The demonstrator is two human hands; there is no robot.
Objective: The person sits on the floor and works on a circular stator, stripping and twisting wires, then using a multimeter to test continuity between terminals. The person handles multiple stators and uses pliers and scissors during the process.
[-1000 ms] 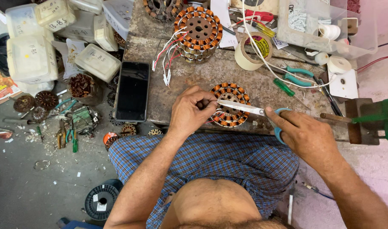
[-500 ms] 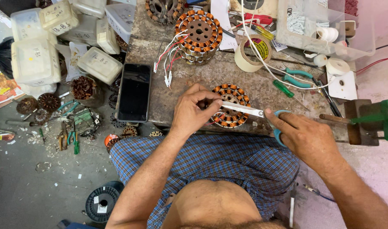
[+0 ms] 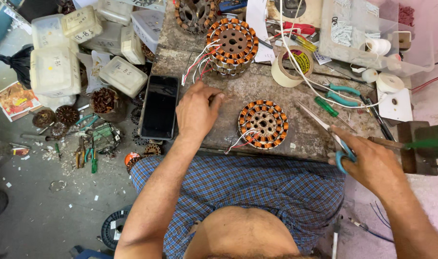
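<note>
— Two hands in view from the head camera. What does each one have?

— I see the right hand (image 3: 372, 163) closed around the blue handles of a pair of scissors (image 3: 331, 134); its grip is tight on them, fingers through the loops, and the blades point up and to the left over the surface (image 3: 257, 91). The blades look nearly closed, and nothing is between them.

— And the left?

— The left hand (image 3: 196, 112) lies palm down on the surface, its grip loose and holding nothing. The fingertips point right, toward the wound stator (image 3: 263, 123).

— Where is that stator exactly?

— Flat on the surface, near the front edge, between the two hands. Neither hand touches it. It is a round core with a ring of copper coils, and thin red and white leads trail from its lower left side toward the edge.

— What else is close by?

— I count a black phone (image 3: 159, 106) lying face up just left of the left hand. A second stator (image 3: 232, 44) sits farther back, with red and white wires (image 3: 200, 62) hanging off its left side. A roll of tape (image 3: 291, 67) stands to its right, and pliers with teal handles (image 3: 343, 93) and a green-handled screwdriver (image 3: 327, 106) lie beyond the scissor tips. White plastic boxes (image 3: 56, 72) are piled off to the left, above the floor.
</note>
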